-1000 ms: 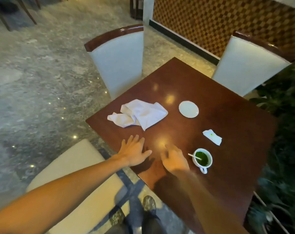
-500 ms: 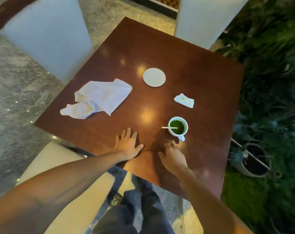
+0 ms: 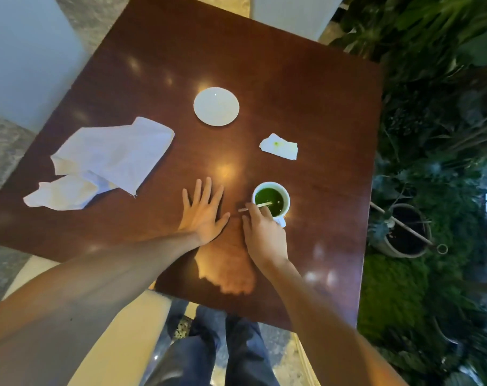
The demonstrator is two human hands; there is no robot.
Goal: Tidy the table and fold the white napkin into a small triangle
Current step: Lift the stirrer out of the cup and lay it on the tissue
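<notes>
A crumpled white cloth napkin (image 3: 111,154) lies at the left of the dark wooden table (image 3: 292,87). Near the middle sits an empty white saucer (image 3: 216,106), and to its right a small paper tissue (image 3: 278,146) with a green stain. A white cup (image 3: 270,199) of green liquid stands near the front, with a thin stirring stick (image 3: 264,204) across its rim. My left hand (image 3: 203,215) rests flat on the table, fingers spread. My right hand (image 3: 264,238) is at the cup's near side, fingertips pinched over the stick's outer end, and it hides the cup's handle.
White-backed chairs stand at the far left (image 3: 22,51) and the far side (image 3: 289,15). A cream seat (image 3: 125,344) is below the table's near-left edge. Dense green plants (image 3: 445,107) and a pot (image 3: 403,232) line the right side.
The view has tilted down and closer to the table. My right hand moved forward from the bare table up to the cup and onto the stick. My left hand stays flat.
</notes>
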